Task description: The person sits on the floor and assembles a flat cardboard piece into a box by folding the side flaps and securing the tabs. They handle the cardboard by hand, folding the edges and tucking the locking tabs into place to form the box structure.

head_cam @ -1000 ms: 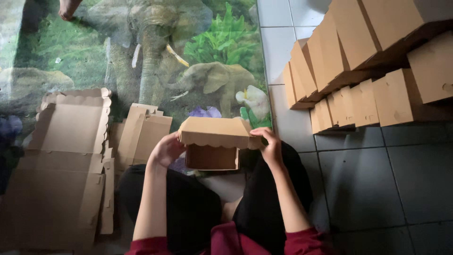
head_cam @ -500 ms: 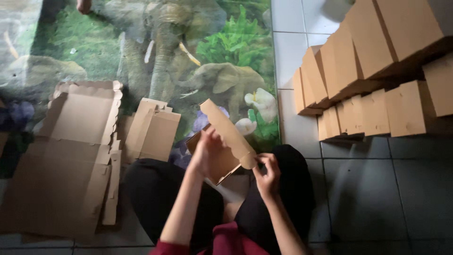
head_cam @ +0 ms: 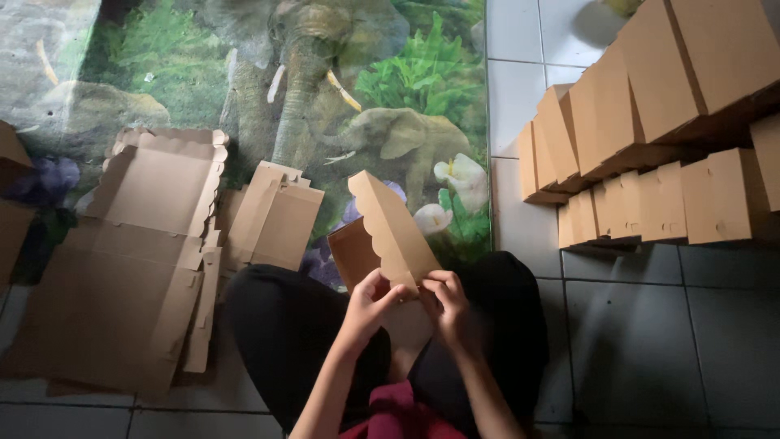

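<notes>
A brown cardboard box [head_cam: 388, 232] with a scalloped flap edge is held tilted over my lap. My left hand [head_cam: 370, 301] pinches its near lower edge from the left. My right hand [head_cam: 443, 299] grips the same edge from the right, fingers curled on the cardboard. Both hands sit close together above my black-trousered knees [head_cam: 284, 333]. The box's open inside faces left and away from me.
Flat unfolded box blanks [head_cam: 138, 268] lie in a pile at the left, with a smaller folded stack [head_cam: 280, 215] beside them. Several assembled boxes [head_cam: 658, 122] are stacked at the right on grey tiles. A mat printed with elephants [head_cam: 325, 89] covers the floor ahead.
The box was held level with a hand at each end; it has since been turned on edge and tilted. Both hands have come together at its near lower edge.
</notes>
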